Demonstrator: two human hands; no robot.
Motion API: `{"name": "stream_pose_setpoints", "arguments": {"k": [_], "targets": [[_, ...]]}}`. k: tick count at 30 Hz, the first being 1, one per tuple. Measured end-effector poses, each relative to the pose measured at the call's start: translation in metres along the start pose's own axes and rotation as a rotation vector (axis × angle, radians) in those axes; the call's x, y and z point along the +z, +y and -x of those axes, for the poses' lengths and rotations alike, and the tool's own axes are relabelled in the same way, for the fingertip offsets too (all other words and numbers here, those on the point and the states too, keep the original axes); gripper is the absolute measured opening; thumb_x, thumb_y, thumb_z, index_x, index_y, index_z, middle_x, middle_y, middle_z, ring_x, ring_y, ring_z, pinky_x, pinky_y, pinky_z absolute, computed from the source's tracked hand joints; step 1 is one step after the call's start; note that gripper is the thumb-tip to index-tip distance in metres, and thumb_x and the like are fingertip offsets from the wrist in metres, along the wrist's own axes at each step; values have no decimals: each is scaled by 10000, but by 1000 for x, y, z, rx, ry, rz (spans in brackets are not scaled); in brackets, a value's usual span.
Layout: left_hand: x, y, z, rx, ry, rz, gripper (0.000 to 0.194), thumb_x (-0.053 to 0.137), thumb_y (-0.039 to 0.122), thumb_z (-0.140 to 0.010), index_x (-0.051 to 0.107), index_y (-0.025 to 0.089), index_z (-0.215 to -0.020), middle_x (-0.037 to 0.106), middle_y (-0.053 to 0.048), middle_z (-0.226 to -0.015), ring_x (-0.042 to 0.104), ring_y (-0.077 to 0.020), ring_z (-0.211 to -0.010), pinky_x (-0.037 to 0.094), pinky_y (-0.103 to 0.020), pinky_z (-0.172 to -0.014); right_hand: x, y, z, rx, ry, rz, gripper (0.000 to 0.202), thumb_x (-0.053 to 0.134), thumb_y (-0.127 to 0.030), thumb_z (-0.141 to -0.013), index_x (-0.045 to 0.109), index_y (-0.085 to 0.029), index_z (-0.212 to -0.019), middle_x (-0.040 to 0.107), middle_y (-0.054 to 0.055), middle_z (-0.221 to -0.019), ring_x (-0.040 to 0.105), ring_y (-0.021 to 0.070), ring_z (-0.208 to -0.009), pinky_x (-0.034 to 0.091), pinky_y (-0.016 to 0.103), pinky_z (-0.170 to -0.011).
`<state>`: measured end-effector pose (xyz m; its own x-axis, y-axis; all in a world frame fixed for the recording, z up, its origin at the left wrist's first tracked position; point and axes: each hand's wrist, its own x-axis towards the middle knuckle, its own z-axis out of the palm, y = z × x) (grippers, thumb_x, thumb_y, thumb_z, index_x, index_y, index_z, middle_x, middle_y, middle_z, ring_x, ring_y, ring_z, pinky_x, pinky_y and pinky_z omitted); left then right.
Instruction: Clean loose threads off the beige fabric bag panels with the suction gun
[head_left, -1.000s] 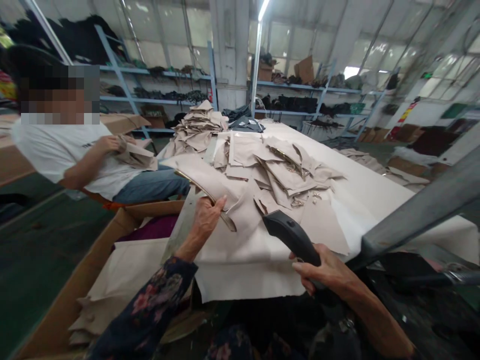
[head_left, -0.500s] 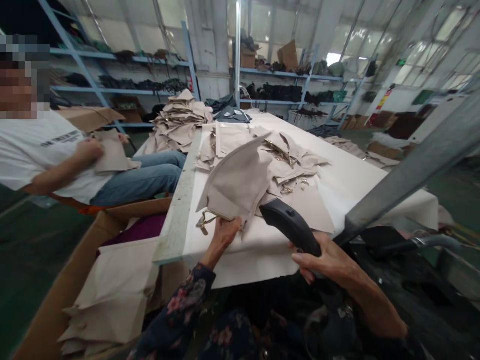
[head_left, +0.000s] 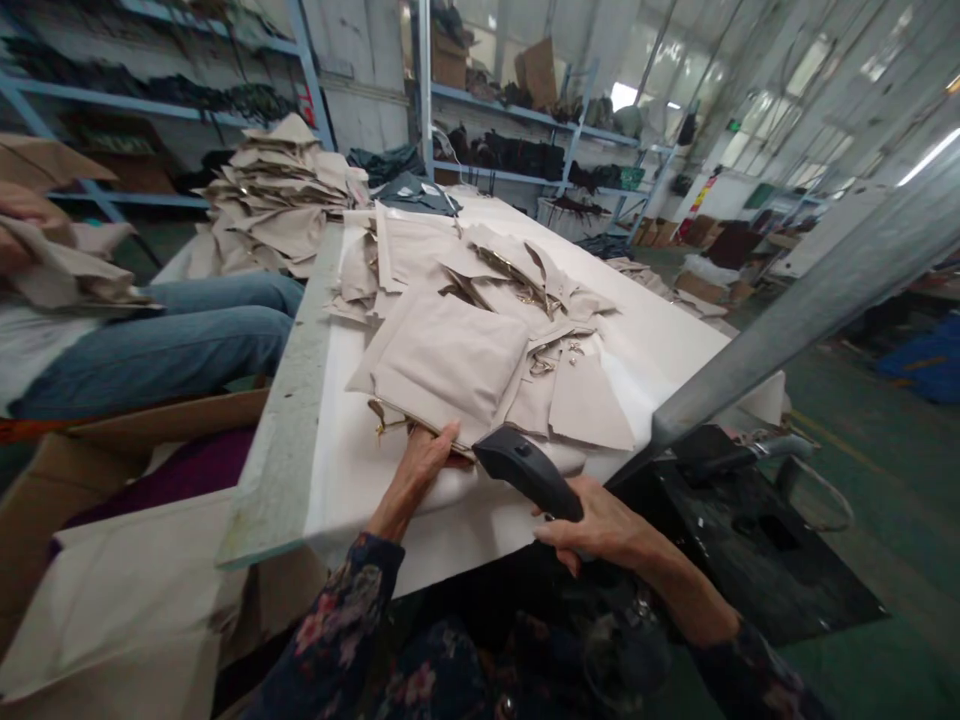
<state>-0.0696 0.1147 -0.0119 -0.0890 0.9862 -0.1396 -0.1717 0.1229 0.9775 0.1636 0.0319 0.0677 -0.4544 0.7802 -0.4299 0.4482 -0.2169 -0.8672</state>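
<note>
Left hand (head_left: 424,455) closed on the near, metal-trimmed edge of a beige fabric piece (head_left: 450,360), thumb uppermost; the piece lies at the near left of a table (head_left: 289,430), partly over other beige pieces. Right hand (head_left: 596,520) wrapped around the grip of a black handheld tool (head_left: 525,465), its head at the near right corner of the fabric piece; whether the two touch is unclear from this angle. Beyond, a loose pile (head_left: 510,275) of similar pieces with gold-coloured metal parts; at far left, a tall stack (head_left: 277,200); at the far end, dark folded cloth (head_left: 416,193). A grey metal post (head_left: 787,310) slants across the right side, obscuring part of the table's right edge. Near right, a black metal box (head_left: 780,560). Near left, a cardboard box (head_left: 165,410) containing purple cloth (head_left: 195,465) and beige fabric, below a seated person's jeans (head_left: 172,340). Blue shelving (head_left: 495,170) at the back.
</note>
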Motion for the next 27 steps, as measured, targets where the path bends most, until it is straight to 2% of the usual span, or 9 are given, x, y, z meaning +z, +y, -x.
{"name": "stream_pose_setpoints", "arguments": {"k": [3,7,9,15,18,22,25,27], "targets": [[-1,2,2,-18,-11,22,193,701,248,-725,651,119,-859,674,-147,-919,675,-270,-742,599,-376,-529,-1,-1,-18,41,-10,-51,324,667,-405,-756,577,-129,-901,569,-37,-494,526,102,-415,430,193,-422],[-2,3,0,-59,-5,56,193,715,190,-703,622,125,-860,672,-136,-871,676,-266,-688,598,-397,-516,-12,0,-32,30,59,-123,346,674,-421,-740,551,-137,-894,517,-63,-461,505,100,-405,447,208,-426],[-1,3,-2,-66,11,68,233,711,171,-703,611,129,-910,671,-136,-908,676,-264,-694,599,-405,-510,-17,2,-32,5,64,-107,340,674,-414,-742,554,-138,-901,514,-65,-466,509,100,-413,444,204,-426],[0,6,-3,-65,15,71,205,705,145,-694,629,124,-883,669,-119,-875,669,-253,-672,589,-365,-471,-17,6,-27,27,-66,38,298,657,-382,-762,603,-124,-900,580,-31,-509,528,98,-416,425,188,-412],[1,9,-2,-65,9,54,197,683,133,-702,641,121,-893,678,-122,-868,671,-259,-666,589,-370,-476,-17,-1,-34,4,-42,7,296,660,-381,-756,594,-130,-901,564,-43,-494,524,95,-417,433,189,-424],[0,8,-3,-60,-11,49,300,679,153,-702,618,112,-992,686,-140,-935,686,-278,-706,601,-403,-508,-24,-10,-40,-17,42,-49,304,655,-392,-756,563,-133,-888,546,-46,-495,518,99,-422,444,202,-429],[-1,5,-5,-47,-18,70,383,700,182,-690,587,116,-1050,687,-139,-947,688,-266,-691,604,-404,-504,-23,-5,-34,6,19,-15,307,655,-389,-756,571,-130,-899,540,-47,-489,518,100,-418,446,202,-438],[-1,4,-6,-66,-14,71,362,697,187,-688,596,116,-1029,687,-141,-931,689,-266,-687,601,-396,-497,-17,4,-24,30,-16,25,304,655,-378,-754,586,-127,-911,554,-43,-494,520,99,-415,435,193,-432]]}}
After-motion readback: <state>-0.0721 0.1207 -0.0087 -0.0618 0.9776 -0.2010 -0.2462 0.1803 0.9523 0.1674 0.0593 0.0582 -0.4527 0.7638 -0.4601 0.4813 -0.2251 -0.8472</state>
